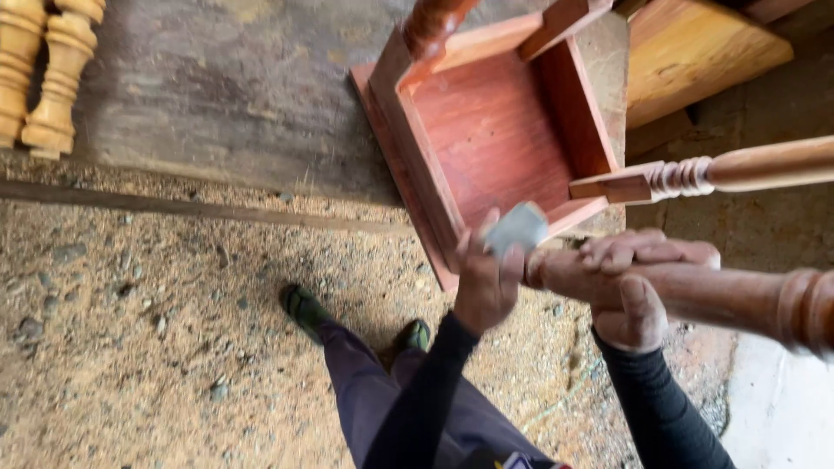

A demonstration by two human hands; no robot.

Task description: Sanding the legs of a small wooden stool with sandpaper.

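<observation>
Beside the stool edge, right grip clasps leg; left grip pinches sandpaper.

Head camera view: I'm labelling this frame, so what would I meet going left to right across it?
Pale turned wooden spindles → green shoe → left hand with a grey sanding pad → right hand gripping a reddish turned leg of the upturned stool.
</observation>
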